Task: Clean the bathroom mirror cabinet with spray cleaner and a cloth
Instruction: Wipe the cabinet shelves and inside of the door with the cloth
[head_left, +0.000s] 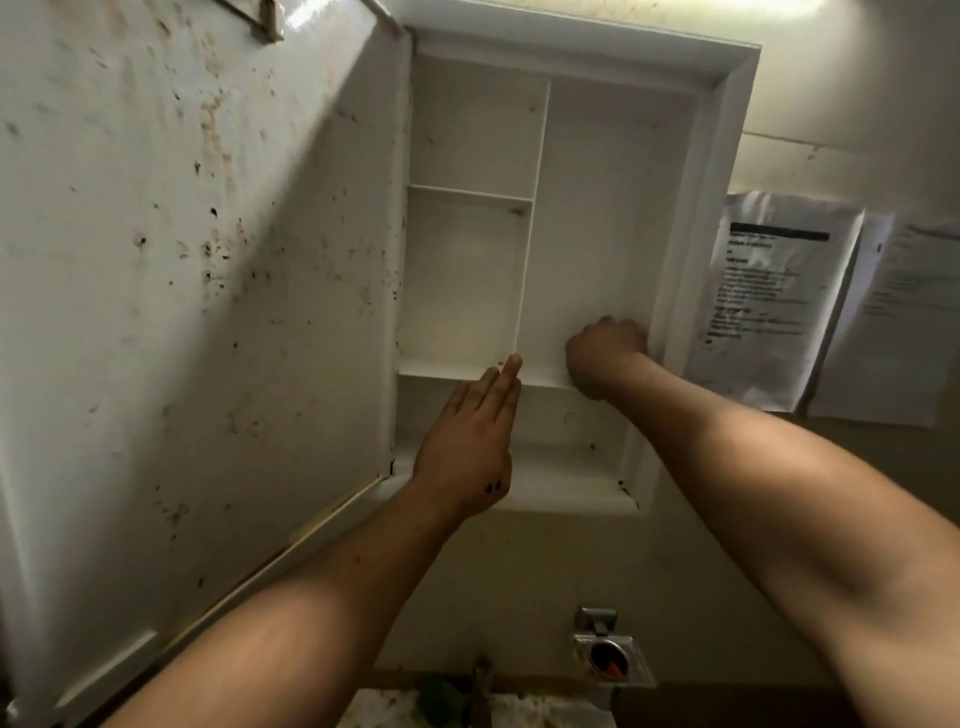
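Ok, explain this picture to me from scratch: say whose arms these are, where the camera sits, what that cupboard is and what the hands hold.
There is no machine here. These are a person's two bare arms, and the single picture comes from a camera worn on their head, looking up. In front is a white wall cabinet with its door open to the left. The door's inner face is speckled with brown stains. Inside, a divider and shelves form compartments. The left hand is flat, its straight fingers reaching the front edge of a shelf. The right hand is curled, low in the right compartment. Whether it grips a cloth is hidden. No spray bottle shows. Printed papers hang on the wall to the right.
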